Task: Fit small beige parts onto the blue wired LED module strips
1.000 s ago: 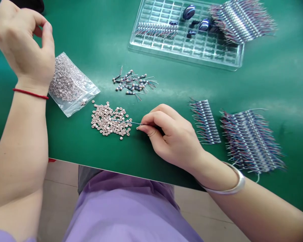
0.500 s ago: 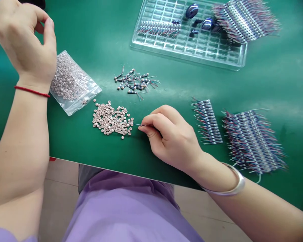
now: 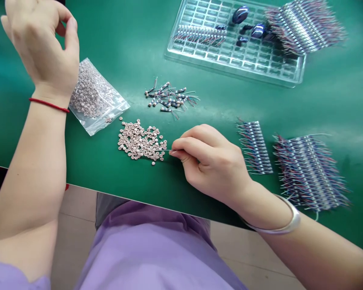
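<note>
Head view: compared with a second ago, the right hand (image 3: pixel 213 161) sits slightly closer to the pile (image 3: pixel 139 141) of small discs, and less of the thin rod (image 3: pixel 165 150) shows ahead of its fingertips; the whole scene has slid rightward, with the bag, tray and wired parts keeping their places around the pile. The right hand is just right of the pile, back upward, thumb and forefinger pinching the rod, which points left over the discs; whether its tip touches one is too fine to tell. The left hand (image 3: pixel 45 44) is beyond and left of the pile, partly over the bag (image 3: pixel 92 94), with thumb and forefinger bent toward each other; I cannot tell whether they meet or grip anything. Its forearm runs up left of the pile. The near edge of the bench (image 3: pixel 109 173) passes on the pile's near side, with a band of green surface between. Just beyond the pile lie the wired parts (image 3: pixel 169 96); more green separates them from the tray (image 3: pixel 199 58), farther beyond and right. Right of the pile, past the right hand, the strip (image 3: pixel 257 147) and bundle (image 3: pixel 311 173) bound the space.
</note>
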A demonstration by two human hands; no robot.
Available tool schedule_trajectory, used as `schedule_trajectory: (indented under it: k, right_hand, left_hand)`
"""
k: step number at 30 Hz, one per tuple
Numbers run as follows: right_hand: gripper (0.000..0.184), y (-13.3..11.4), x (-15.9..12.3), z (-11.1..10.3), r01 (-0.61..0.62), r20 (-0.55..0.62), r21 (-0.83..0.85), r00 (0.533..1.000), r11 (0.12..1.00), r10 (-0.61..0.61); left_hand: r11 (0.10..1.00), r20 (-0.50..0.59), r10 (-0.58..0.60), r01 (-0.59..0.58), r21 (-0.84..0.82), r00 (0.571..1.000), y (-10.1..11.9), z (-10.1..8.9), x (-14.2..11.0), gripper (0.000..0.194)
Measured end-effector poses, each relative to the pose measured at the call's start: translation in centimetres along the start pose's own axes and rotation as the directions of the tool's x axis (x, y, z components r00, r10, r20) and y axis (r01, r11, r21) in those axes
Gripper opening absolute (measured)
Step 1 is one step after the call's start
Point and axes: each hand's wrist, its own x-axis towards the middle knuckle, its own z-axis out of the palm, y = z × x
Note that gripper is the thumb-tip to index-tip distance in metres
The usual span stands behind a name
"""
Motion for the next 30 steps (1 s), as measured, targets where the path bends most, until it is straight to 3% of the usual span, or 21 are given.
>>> schedule_trajectory:
  k: [1,3,8,11,13,16,17,18,20,23,26,30]
  right_hand:
    - [0.024,0.0,0.0,0.0,-0.010,0.003,0.007,1.000,1.000,0.010]
    - [0.024,0.0,0.1,0.0,-0.031,0.002,0.030,1.000,0.999,0.031]
    - [0.021,0.2,0.3,0.1,-0.107,0.039,0.111,0.994,0.988,0.103]
    - [0.018,0.2,0.6,-0.3,-0.248,0.105,0.218,0.968,0.944,0.230]
    - [0.014,0.0,0.6,-1.0,-0.396,0.149,0.348,0.918,0.850,0.367]
    - [0.014,-0.7,0.3,-2.4,-0.571,0.251,0.576,0.805,0.585,0.538]
    - [0.017,-1.1,0.1,-2.8,-0.611,0.307,0.625,0.765,0.486,0.566]
    - [0.019,-1.5,-0.1,-3.1,-0.641,0.360,0.660,0.727,0.391,0.585]
    - [0.024,-2.4,-0.6,-3.5,-0.669,0.438,0.697,0.682,0.258,0.585]
    - [0.028,-3.7,-1.2,-3.8,-0.658,0.472,0.740,0.655,0.139,0.590]
    - [0.031,-4.4,-1.7,-4.0,-0.653,0.519,0.756,0.636,0.041,0.571]
    - [0.034,-4.4,-2.2,-4.5,-0.658,0.589,0.750,0.620,-0.064,0.519]
  left_hand:
    - [0.997,0.118,-0.045,0.037,0.074,0.992,0.5,-0.5,0.0,0.042]
    - [0.978,0.237,-0.141,0.098,0.182,0.961,1.2,-1.1,-0.1,0.034]
    - [0.972,0.171,-0.210,0.187,0.139,0.963,1.6,-0.8,-0.2,0.036]
    - [0.977,0.131,-0.204,0.193,0.090,0.970,1.8,-1.3,-0.4,0.029]
    - [0.991,0.065,-0.130,0.132,-0.018,0.989,2.9,-2.9,-1.4,0.021]
    - [0.947,-0.044,0.008,-0.022,-0.321,0.999,6.4,-6.5,-5.1,0.018]
    - [0.895,-0.007,-0.002,-0.002,-0.446,1.000,7.8,-7.6,-6.9,0.015]
    - [0.823,0.123,0.010,0.061,-0.565,0.992,9.3,-8.6,-8.8,0.013]
    - [0.679,0.409,0.059,0.264,-0.685,0.911,12.1,-9.8,-12.4,0.012]
    - [0.467,0.666,0.083,0.561,-0.683,0.741,14.9,-10.2,-16.3,0.015]
    - [0.238,0.768,0.070,0.737,-0.633,0.637,16.1,-10.0,-17.9,0.025]
    - [0.138,0.805,0.053,0.794,-0.592,0.591,16.8,-9.9,-18.1,0.029]
